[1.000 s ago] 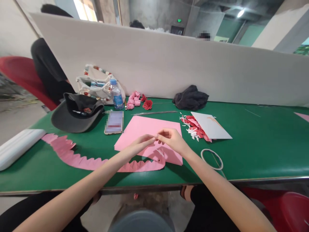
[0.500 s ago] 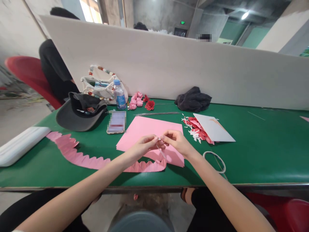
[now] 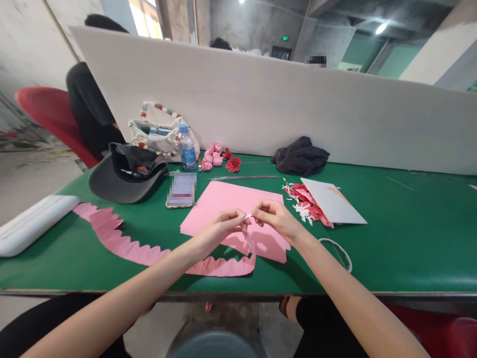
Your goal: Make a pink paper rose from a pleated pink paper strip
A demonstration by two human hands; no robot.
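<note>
Strip of pink paper (image 3: 145,251), toothed along one edge, lies in a curve over the near left of the green table (image 3: 417,243); we note its right end rising toward the fingers. We find the left hand (image 3: 228,222) and the right hand (image 3: 274,215) close together above the pink sheets (image 3: 238,195), each pinching a narrow white strip (image 3: 248,217) between thumb and fingers. Whether the left hand also grips the toothed paper we cannot tell.

To the right we record a white ring (image 3: 347,255), partly hidden by the right forearm, and farther back a white card (image 3: 335,204) resting on red and white scraps (image 3: 305,203). Thin wires (image 3: 244,177) lie just beyond the sheets. Along the far side we list a grey cap (image 3: 112,179), a water bottle (image 3: 187,151), a red paper rose (image 3: 233,164) and a dark cloth (image 3: 301,156). We observe a phone (image 3: 182,191) left of the sheets.
</note>
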